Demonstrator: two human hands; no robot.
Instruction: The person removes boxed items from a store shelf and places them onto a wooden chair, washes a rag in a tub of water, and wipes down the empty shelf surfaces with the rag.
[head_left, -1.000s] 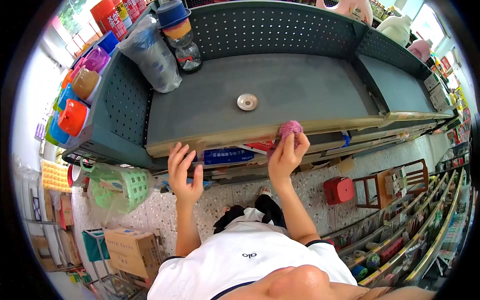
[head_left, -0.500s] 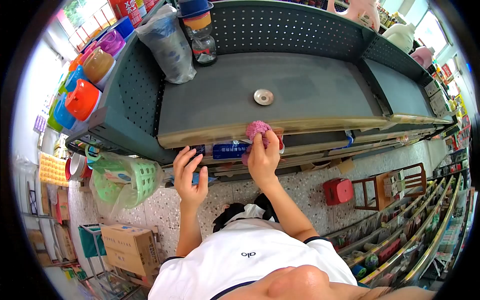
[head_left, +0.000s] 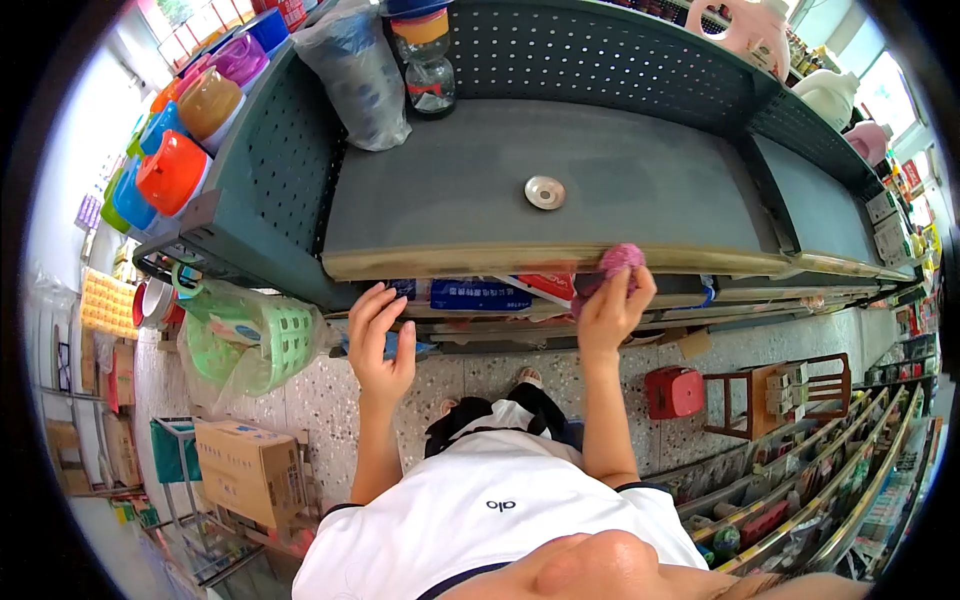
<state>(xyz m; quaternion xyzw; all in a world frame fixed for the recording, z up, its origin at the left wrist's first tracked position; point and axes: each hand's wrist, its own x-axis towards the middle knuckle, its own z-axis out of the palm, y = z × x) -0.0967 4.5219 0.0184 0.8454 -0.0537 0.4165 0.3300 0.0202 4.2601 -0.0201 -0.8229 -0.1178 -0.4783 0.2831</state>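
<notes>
My right hand (head_left: 612, 305) is closed around a pink cloth (head_left: 622, 260), which touches the yellowish front edge strip (head_left: 450, 262) of the grey shelf (head_left: 430, 200). My left hand (head_left: 382, 345) is held below the left part of that strip, fingers apart and holding nothing. A small round metal dish (head_left: 545, 192) lies on the shelf. At the shelf's back left stand a plastic-wrapped bundle (head_left: 360, 85) and a clear jar (head_left: 431, 75). Blue boxes (head_left: 480, 294) show on the level under the strip, between my hands.
Left of the shelf hangs a green basket (head_left: 285, 345) in plastic. Colourful lidded containers (head_left: 172, 172) line the far left. A cardboard box (head_left: 248, 470) stands at lower left; a red stool (head_left: 674, 392) and a wooden chair (head_left: 740, 400) stand on the floor at right.
My right hand has moved to the right along the shelf's front edge with the pink cloth. My left hand has stayed nearly in place. The view has shifted slightly.
</notes>
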